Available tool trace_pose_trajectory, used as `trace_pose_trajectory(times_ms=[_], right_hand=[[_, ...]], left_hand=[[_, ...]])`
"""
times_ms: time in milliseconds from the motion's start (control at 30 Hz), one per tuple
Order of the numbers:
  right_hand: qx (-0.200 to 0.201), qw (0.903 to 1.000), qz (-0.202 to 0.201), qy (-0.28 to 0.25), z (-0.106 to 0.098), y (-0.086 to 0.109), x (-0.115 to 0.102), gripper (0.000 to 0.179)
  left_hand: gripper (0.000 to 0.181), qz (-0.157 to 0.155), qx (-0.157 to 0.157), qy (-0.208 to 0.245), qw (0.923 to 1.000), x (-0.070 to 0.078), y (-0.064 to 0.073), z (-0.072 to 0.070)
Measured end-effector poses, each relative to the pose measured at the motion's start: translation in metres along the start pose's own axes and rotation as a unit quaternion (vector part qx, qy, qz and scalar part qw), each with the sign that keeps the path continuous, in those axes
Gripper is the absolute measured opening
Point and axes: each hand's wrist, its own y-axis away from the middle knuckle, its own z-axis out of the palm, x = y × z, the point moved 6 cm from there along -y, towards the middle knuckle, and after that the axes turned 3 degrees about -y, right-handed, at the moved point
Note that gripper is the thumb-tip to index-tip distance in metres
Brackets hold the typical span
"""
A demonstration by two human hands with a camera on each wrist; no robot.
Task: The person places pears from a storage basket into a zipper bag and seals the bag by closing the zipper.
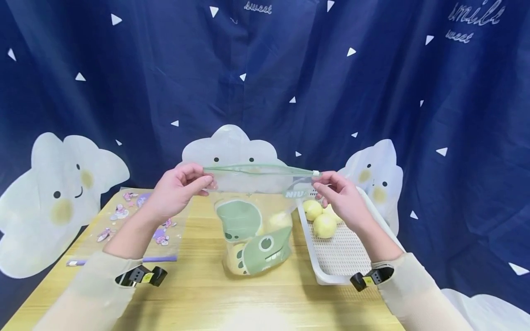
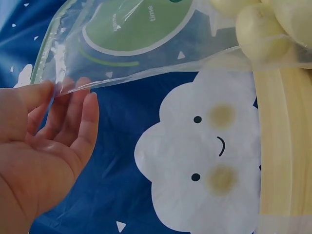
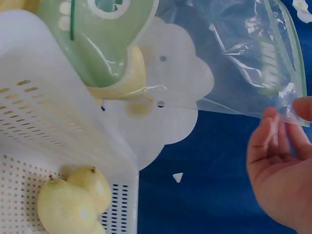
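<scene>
While the left hand [image 1: 180,188] pinches one top corner of the clear zip bag [image 1: 239,219] between thumb and fingers, the right hand [image 1: 339,197] pinches the other by the slider [image 1: 316,173]. Pale fruit [image 2: 261,34] inside, it is upright over the wooden table [image 1: 198,289], beside a white basket [image 1: 336,279].

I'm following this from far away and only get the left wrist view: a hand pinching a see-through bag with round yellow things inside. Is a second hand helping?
Observer: Yes, the right hand pinches the clear bag at its other top corner.
Visitor: Any fruit outside it?
Observer: Some yellow pears sit in a white basket.
Visitor: And over on the person's left?
Observer: A second bag lies there, purple along its near edge.
</scene>
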Motion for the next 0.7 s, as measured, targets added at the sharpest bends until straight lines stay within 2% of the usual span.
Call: trace_pose_trajectory(times_ms=[67, 133, 233, 333, 433, 600, 700], right_hand=[[-0.006, 0.999, 0.021, 0.038, -0.001, 0.0, 0.003, 0.02], [0.003, 0.9978, 0.023, 0.061, -0.004, 0.0, 0.0, 0.022], [0.036, 0.9971, -0.015, 0.066, -0.01, 0.001, -0.016, 0.017], [0.06, 0.994, -0.07, 0.059, -0.015, 0.006, -0.037, 0.012], [0.054, 0.9916, -0.103, 0.056, -0.015, 0.012, -0.047, 0.01], [0.014, 0.9933, -0.099, 0.057, -0.011, 0.022, -0.036, 0.007], [0.006, 0.9944, -0.096, 0.044, -0.008, 0.025, -0.028, 0.007]], left_hand=[[0.022, 0.003, 0.007, -0.016, 0.9998, 0.002, -0.001, 0.0], [0.021, 0.006, 0.031, -0.046, 0.9984, 0.005, 0.0, -0.003], [0.022, 0.017, 0.077, -0.057, 0.9953, 0.013, 0.001, -0.01], [0.022, 0.034, 0.107, -0.021, 0.9934, 0.021, 0.002, -0.016], [0.019, 0.05, 0.102, 0.011, 0.9934, 0.025, 0.004, -0.019], [0.01, 0.046, 0.066, -0.012, 0.9967, 0.014, 0.016, -0.019], [0.014, 0.043, 0.058, -0.016, 0.9973, 0.008, 0.021, -0.018]])
